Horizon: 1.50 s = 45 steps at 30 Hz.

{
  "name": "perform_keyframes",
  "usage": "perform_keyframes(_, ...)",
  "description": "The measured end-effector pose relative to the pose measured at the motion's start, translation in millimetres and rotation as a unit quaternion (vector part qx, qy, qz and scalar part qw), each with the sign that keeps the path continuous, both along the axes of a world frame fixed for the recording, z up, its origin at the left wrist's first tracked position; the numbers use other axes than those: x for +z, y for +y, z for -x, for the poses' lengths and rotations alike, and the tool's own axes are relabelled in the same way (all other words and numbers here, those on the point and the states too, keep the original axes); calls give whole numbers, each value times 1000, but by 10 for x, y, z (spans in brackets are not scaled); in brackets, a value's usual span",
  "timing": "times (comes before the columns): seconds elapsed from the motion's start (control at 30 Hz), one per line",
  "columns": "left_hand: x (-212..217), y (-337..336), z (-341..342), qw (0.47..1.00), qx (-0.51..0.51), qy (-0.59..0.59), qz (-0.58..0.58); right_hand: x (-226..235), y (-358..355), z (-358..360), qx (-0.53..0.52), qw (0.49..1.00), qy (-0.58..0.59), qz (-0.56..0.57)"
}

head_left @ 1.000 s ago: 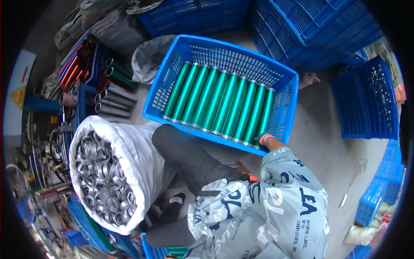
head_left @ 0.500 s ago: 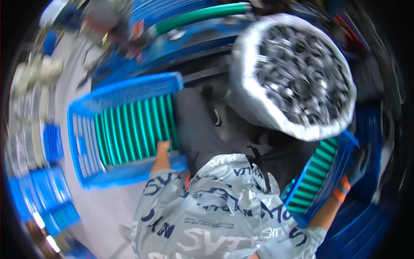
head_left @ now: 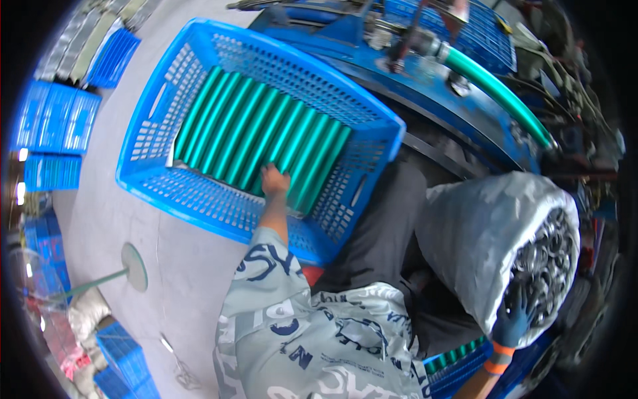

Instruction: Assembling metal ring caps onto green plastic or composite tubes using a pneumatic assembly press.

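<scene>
My bare left hand [head_left: 274, 181] reaches into a blue plastic basket [head_left: 179, 203], its fingers closed around the near part of a green tube [head_left: 282, 143]. Several more green tubes lie side by side in that basket. On the right, my right hand [head_left: 515, 319] wears a dark glove with an orange cuff. Its fingers are stretched out over metal rings [head_left: 548, 256] in the mouth of a silvery-white sack [head_left: 478, 233]. Whether a fingertip touches a ring is hard to make out.
Behind the basket stands a blue metal bench [head_left: 425, 90] with a fitting and a green tube [head_left: 498, 86] on it. More green tubes [head_left: 455, 356] sit in a blue container at lower right. Blue crates [head_left: 56, 116] and a round-ended stand [head_left: 135, 267] are at left.
The view has turned right, so the basket and bench have shifted. My right hand has moved from beside the lower-right container to the rings. My left hand stays at the tubes.
</scene>
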<state>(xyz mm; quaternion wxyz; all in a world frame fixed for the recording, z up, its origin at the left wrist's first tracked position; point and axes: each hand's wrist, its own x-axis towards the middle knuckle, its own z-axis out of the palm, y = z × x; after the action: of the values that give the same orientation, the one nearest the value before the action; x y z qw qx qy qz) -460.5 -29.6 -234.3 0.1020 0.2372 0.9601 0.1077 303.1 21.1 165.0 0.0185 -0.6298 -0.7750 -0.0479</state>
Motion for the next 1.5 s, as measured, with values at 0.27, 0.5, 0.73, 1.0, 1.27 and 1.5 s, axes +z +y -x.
perform_keyframes(0.27, 1006, 3, 2106, 987, 84, 137, 27, -208, 37, -230, -1, 975, -178, 130)
perform_keyframes(0.5, 1179, -242, 2846, 981, 153, 38, 110, -291, 36, -219, 16, 977, -164, 133)
perform_keyframes(0.73, 1552, -342, 3024, 975, 146, -34, 163, -365, 155, -188, 16, 982, -29, 185)
perform_keyframes(1.0, 1088, -432, 3058, 991, 61, -16, 116, -526, 219, -312, -63, 978, 111, 164)
perform_keyframes(1.27, 497, -221, 2194, 997, 7, -19, 72, -199, 29, -85, 30, 994, 36, 100)
perform_keyframes(1.5, 496, -715, 1362, 989, -53, -120, 75, -289, 116, -219, 95, 985, 103, 101)
